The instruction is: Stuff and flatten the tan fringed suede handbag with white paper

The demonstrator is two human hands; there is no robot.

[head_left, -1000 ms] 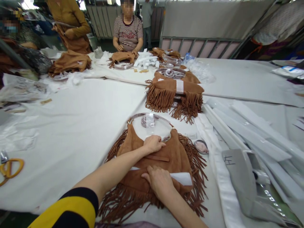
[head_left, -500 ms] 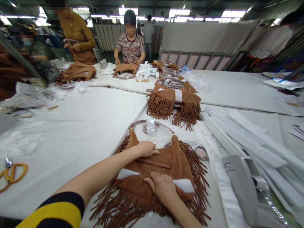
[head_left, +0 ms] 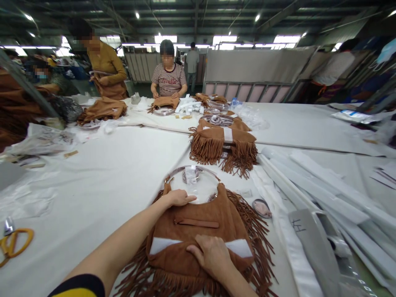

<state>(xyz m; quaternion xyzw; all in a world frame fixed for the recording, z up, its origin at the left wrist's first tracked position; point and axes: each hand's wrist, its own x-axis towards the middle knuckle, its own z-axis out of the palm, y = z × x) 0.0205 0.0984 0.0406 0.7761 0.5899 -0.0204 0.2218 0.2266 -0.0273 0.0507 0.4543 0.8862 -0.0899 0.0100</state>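
Observation:
A brown suede fringed bag (head_left: 204,225) lies flat on the white table (head_left: 102,181) in front of me, its round wrapped handle (head_left: 192,177) pointing away. My left hand (head_left: 178,198) rests flat, fingers stretched, on the bag's top edge just below the handle. My right hand (head_left: 212,255) presses palm-down on the folded lower part, over a white paper band (head_left: 239,247) that crosses the bag. Neither hand grips anything.
A stack of finished fringed bags (head_left: 224,138) lies further up the table. Yellow-handled scissors (head_left: 14,243) sit at the left edge. Long white wrapped rolls (head_left: 312,185) and a tape roll (head_left: 262,207) lie to the right. Other people work on bags at the far end.
The camera has tilted up, so the bag sits lower in view. My left hand slid slightly left along the bag's top edge. The right hand stays pressed on the fold.

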